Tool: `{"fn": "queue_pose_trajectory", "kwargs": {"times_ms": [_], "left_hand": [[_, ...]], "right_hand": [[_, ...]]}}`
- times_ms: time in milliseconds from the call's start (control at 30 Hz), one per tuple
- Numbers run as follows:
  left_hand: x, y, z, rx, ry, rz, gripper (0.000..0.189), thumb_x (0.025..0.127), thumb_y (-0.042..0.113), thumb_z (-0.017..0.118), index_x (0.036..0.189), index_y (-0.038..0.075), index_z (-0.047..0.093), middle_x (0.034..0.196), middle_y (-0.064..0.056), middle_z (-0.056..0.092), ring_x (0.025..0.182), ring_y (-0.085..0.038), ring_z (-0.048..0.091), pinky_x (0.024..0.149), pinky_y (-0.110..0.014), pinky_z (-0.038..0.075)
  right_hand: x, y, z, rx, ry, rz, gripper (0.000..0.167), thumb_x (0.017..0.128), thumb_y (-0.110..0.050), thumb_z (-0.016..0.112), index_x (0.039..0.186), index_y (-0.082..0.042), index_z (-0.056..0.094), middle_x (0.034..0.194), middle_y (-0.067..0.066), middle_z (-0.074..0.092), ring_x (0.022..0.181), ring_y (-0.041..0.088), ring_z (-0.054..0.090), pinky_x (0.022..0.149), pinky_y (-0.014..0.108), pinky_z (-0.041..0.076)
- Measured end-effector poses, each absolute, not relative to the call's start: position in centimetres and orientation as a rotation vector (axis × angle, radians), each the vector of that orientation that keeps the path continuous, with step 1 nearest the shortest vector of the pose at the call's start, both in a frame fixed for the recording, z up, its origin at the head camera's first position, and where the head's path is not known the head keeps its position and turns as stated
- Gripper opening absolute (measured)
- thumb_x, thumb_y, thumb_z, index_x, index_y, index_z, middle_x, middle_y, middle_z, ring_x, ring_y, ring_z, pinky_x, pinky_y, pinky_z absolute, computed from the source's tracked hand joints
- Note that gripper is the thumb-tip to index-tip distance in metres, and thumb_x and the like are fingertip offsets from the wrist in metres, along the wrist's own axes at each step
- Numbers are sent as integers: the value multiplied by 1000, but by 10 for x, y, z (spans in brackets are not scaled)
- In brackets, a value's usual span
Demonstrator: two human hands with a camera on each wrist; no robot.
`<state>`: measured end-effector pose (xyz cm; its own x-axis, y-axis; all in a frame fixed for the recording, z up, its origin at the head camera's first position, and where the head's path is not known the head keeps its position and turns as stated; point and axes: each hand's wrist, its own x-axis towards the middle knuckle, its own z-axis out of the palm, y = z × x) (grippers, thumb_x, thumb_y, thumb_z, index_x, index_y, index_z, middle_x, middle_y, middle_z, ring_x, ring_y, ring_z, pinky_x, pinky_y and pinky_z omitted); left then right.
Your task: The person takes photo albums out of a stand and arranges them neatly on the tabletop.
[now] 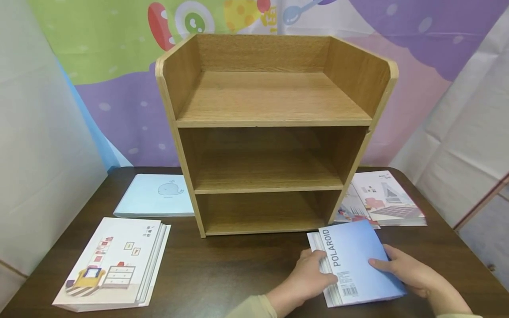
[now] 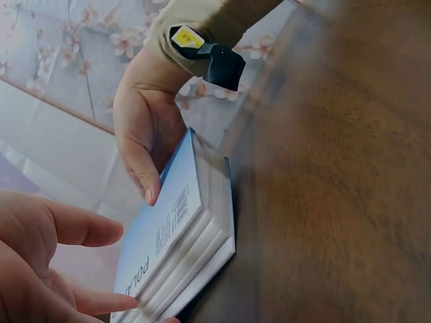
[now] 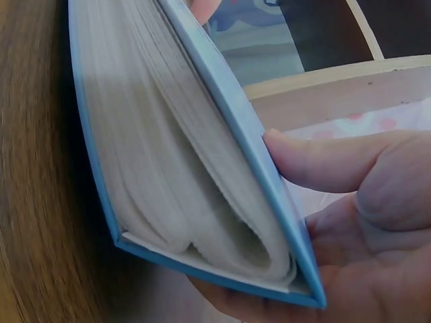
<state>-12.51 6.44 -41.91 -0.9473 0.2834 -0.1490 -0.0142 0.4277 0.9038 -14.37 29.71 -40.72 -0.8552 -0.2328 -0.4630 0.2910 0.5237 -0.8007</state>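
Note:
A thick blue photo album (image 1: 358, 260) with POLAROID and a barcode on its cover lies at a slant near the front right of the table. My right hand (image 1: 411, 269) grips its right side, the thumb on the cover and the other fingers beneath, as the right wrist view shows. At the opposite side, my left hand (image 1: 306, 278) touches the white page edges (image 2: 209, 222) with fairly straight fingers. In the right wrist view the album's near edge (image 3: 195, 262) is tilted up, with loosely bunched pages between the covers (image 3: 242, 134).
A wooden three-tier shelf (image 1: 274, 123) stands at the table's back middle. White albums with furniture drawings (image 1: 107, 265) lie stacked at front left. A pale blue whale album (image 1: 159, 194) is behind them. More illustrated albums (image 1: 389, 198) lie right of the shelf, just behind the blue one.

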Motion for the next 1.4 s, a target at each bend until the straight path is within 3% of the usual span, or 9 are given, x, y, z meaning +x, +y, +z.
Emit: {"fn": "queue_pose_trajectory", "kwargs": {"times_ms": [267,700,1100,1400], "left_hand": [[-124,74,-424,275,2374,1607,55,67,10,68,120,3,55,122,-8,44,109,-22,45,96,-33,38],[-126,93,-428,215,2360,1645,63,63,11,69,123,7,52,131,-10,39,115,-26,40,96,-38,38],[-127,97,-431,281,2373,1636,61,65,13,69,123,6,51,126,-5,42,115,-19,40,98,-31,36],[-130,102,-433,325,2418,1560,58,65,16,72,120,9,54,122,-3,45,109,-16,41,94,-30,38]], "right_hand": [[-141,307,-408,39,2290,-1289,73,93,-28,49,129,23,11,92,9,57,77,18,59,65,33,50],[-142,312,-407,161,2371,-1255,65,93,-22,49,127,23,17,92,10,59,74,17,60,65,33,50],[-145,321,-408,182,2380,-1215,72,92,-29,51,125,26,18,95,13,57,75,16,58,65,31,49],[-145,325,-409,190,2424,-1219,68,91,-24,52,124,26,20,91,13,57,71,16,58,61,30,49]]}}
